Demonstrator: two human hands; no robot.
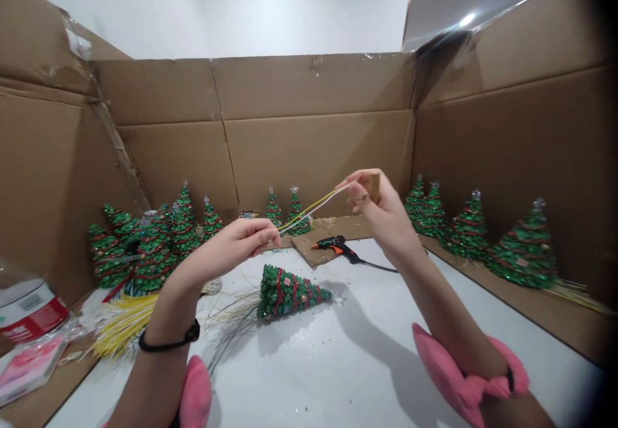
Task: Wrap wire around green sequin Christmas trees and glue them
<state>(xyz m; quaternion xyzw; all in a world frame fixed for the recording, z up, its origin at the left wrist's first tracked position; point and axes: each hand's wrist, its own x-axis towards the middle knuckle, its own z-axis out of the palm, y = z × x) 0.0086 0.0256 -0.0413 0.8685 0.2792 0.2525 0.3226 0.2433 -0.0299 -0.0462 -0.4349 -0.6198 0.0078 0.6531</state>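
A yellow wire and a white wire (316, 204) run side by side through the air, slanting up to the right between my hands. My left hand (248, 236) is closed on their lower end, palm down. Higher up, my right hand (374, 199) pinches the other end; a tan strip shows at its fingers. Below lies a small green Christmas tree (292, 291) with red garlands, on its side on the white tabletop (309, 363). Its star tip points right, and thin wires trail left from its base.
A black and orange glue gun (338, 246) rests on cardboard behind the tree. Several upright trees (157, 251) crowd the left, with more trees (470, 225) at right. A yellow wire bundle (123, 325) lies near my left forearm. Cardboard walls (313, 138) enclose the table.
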